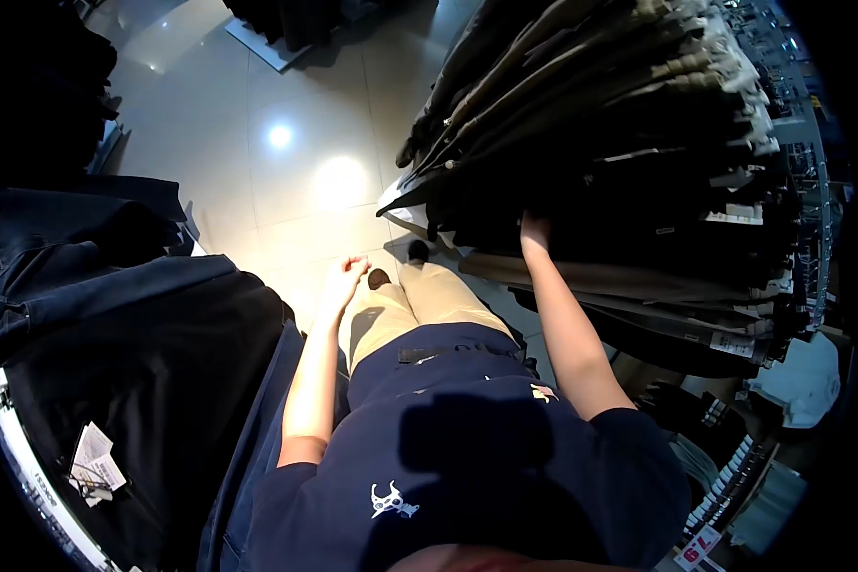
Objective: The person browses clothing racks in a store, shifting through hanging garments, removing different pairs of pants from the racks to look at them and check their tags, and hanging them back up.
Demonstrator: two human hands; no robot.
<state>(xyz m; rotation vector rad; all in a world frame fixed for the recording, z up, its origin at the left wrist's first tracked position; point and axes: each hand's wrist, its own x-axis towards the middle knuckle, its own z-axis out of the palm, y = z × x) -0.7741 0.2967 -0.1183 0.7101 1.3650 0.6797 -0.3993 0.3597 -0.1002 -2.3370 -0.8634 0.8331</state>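
Dark hanging garments (610, 205) surround the right hand's (536, 234) fingers, so I can't tell their grip. The left hand's (347, 277) fingers curl loosely, half-open, seemingly empty. Gentle parting suits such tight packing.

The right hand (536, 236) reaches in among dark hanging garments (601, 181).

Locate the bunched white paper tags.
In the head view, the bunched white paper tags lie at lower left on the black fabric garment, just right of the white lettered strip.
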